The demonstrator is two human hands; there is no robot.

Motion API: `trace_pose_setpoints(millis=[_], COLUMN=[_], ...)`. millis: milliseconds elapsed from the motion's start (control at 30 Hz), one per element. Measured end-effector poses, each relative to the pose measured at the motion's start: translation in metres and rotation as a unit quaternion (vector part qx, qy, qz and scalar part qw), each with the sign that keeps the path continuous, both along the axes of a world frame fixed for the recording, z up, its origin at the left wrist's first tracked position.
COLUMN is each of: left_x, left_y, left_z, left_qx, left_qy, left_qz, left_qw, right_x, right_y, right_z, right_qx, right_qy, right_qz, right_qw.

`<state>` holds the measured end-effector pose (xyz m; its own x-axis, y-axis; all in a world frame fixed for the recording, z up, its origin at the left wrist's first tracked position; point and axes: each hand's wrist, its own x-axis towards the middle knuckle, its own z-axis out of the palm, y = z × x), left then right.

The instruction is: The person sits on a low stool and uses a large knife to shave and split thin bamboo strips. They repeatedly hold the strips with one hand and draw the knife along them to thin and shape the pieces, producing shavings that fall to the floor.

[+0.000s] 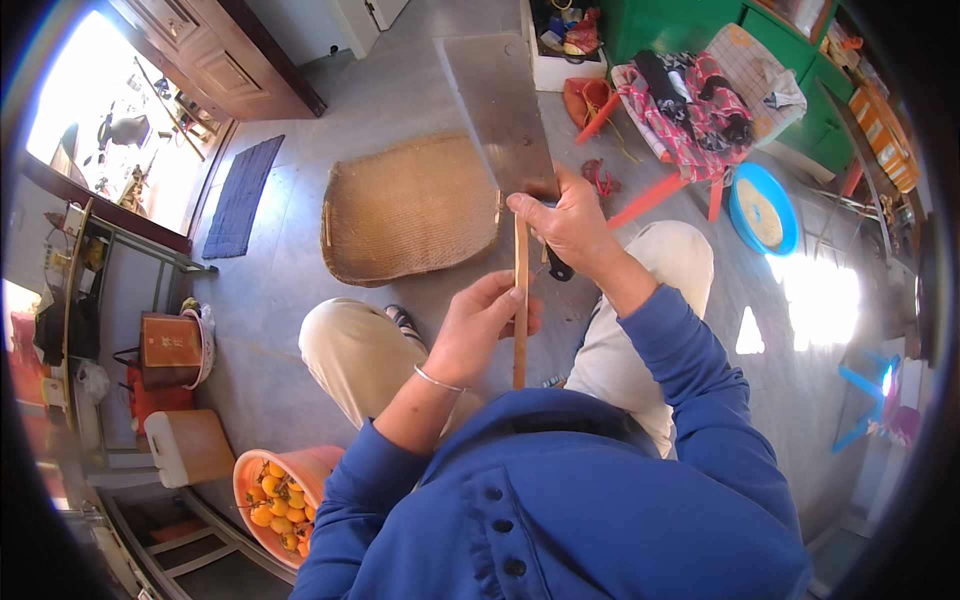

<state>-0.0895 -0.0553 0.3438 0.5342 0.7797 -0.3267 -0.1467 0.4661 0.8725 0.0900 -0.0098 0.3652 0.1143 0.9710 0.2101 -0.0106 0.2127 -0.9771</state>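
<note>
My right hand (576, 225) grips a wide steel cleaver (499, 105) near its black handle, the blade pointing away from me. The right thumb presses at the upper end of a narrow strip of wood or bamboo (521, 251), where it meets the blade's base. My left hand (480, 322) pinches the strip lower down between thumb and fingers. The strip hangs upright between my knees. Whether the cleaver's edge has cut into it cannot be made out. Beyond my hands, a shallow woven basket (409, 214) lies on the grey tiled floor.
An orange bucket of persimmon-like fruit (247, 480) stands at my left, beside a plastic jerrycan (187, 448). To the right are a cloth-laden chair (690, 105) and a blue basin of grain-like contents (763, 210). A dark mat (244, 195) lies by the open door (225, 60).
</note>
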Motion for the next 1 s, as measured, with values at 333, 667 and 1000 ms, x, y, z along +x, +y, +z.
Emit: trace_pose_setpoints(millis=[333, 667, 1000], left_x=[0.012, 0.016, 0.015], left_y=[0.043, 0.054, 0.016], left_z=[0.008, 0.016, -0.009], left_qx=[0.068, 0.186, 0.340], left_qy=[-0.054, -0.113, 0.017], left_qz=[0.137, 0.201, 0.105], left_qw=[0.987, 0.955, 0.934], right_x=[0.021, 0.019, 0.015], right_y=[0.003, -0.021, -0.003], right_z=[-0.035, -0.060, -0.065], right_qx=[-0.176, -0.281, -0.237], right_qy=[0.197, 0.374, 0.415], right_qz=[-0.014, 0.079, 0.040], right_qw=[0.964, 0.880, 0.878])
